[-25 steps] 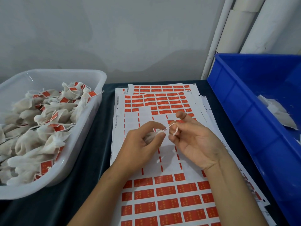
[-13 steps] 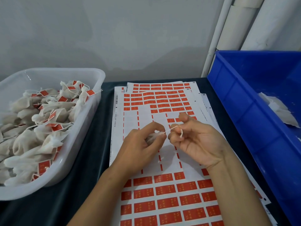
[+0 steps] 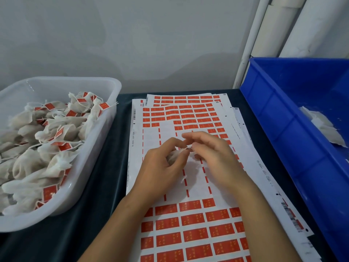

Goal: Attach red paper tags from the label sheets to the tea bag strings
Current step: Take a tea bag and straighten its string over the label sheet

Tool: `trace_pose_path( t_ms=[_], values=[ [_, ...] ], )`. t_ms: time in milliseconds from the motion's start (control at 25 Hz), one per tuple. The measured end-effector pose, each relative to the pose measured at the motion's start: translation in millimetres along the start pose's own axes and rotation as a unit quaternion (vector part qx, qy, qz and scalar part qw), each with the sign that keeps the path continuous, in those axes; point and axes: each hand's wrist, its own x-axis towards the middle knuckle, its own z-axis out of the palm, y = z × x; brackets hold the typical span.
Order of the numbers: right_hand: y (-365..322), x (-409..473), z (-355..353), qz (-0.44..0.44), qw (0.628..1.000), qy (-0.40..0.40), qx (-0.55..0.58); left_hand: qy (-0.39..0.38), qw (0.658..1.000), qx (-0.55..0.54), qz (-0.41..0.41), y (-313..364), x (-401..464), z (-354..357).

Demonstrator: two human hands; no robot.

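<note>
Translucent white plastic tub (image 3: 105, 86): smooth, faint sheen. Small off-white gauzy tea bags (image 3: 28, 163): crinkled, matt mesh cloth, thin white strings. Rectangular red paper tags (image 3: 195, 234): slight gloss, on white label sheets (image 3: 149, 137) of smooth paper. Deep blue plastic crate (image 3: 273, 118): glossy, moulded ribs. Dark teal tablecloth (image 3: 105, 173): matt, velvety nap.

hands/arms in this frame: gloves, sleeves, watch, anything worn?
Nothing worn that shows. The left hand and right hand are bare, no gloves, and no rings visible. Both forearms are bare down to the bottom edge of the frame: no sleeves, watch or wristband in view. Fingernails look short; the fingertips are motion-blurred.
</note>
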Motion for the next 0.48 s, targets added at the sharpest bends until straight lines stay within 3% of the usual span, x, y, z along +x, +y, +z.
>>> trace_pose_path(
  t_ms=[240,480],
  values=[
    [4.5,1.2,6.8,-0.036,0.991,0.068,-0.108,-0.008,1.000,0.026,0.009,-2.3,2.3,1.7],
    [5.3,2.2,10.1,-0.056,0.954,0.156,-0.249,-0.013,0.998,0.056,-0.013,-1.9,0.3,4.2]
  ],
)
